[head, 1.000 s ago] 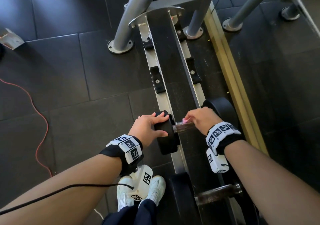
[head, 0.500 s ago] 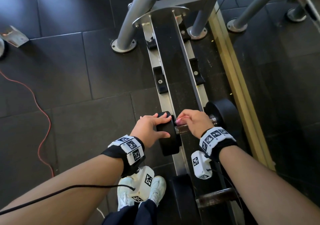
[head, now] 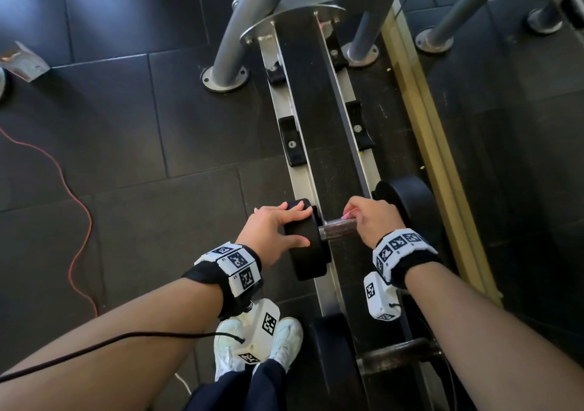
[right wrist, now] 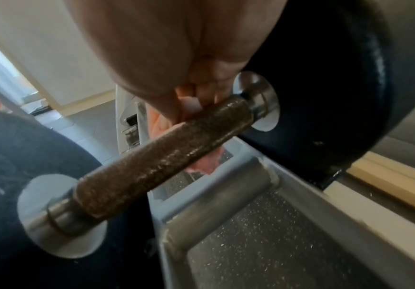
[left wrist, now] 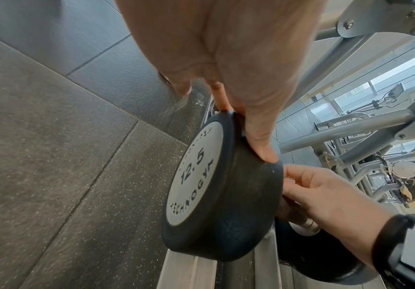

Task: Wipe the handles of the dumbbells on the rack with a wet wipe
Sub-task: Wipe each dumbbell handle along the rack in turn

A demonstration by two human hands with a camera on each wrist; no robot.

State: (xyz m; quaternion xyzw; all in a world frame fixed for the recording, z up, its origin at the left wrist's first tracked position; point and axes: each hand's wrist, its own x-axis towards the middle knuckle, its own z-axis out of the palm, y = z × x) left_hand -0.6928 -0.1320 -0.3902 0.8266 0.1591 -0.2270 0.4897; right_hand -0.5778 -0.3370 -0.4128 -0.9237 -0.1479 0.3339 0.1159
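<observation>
A black dumbbell lies across the rack point(head: 303, 170); its near head point(head: 305, 246) is marked 12.5 point(left wrist: 196, 185). My left hand point(head: 278, 224) grips that head, fingers over its top and thumb point(left wrist: 258, 140) on the rim. The rusty brown handle point(head: 336, 229) point(right wrist: 162, 160) runs to the far head point(head: 407, 202). My right hand point(head: 369, 217) curls over the handle's right part and holds a pink wet wipe point(head: 347, 216) point(right wrist: 159, 121) against it. Most of the wipe is hidden under the fingers.
A second dumbbell point(head: 398, 355) sits on the rack nearer to me. Grey rack legs point(head: 234, 31) rise ahead. An orange cable point(head: 79, 221) trails over the dark floor tiles at left. A yellow strip point(head: 442, 157) borders the rack on the right. My shoes point(head: 284, 338) stand below.
My right hand slid left along the handle toward the near head, then back right, baring the left part of the handle again. The left hand kept its grip.
</observation>
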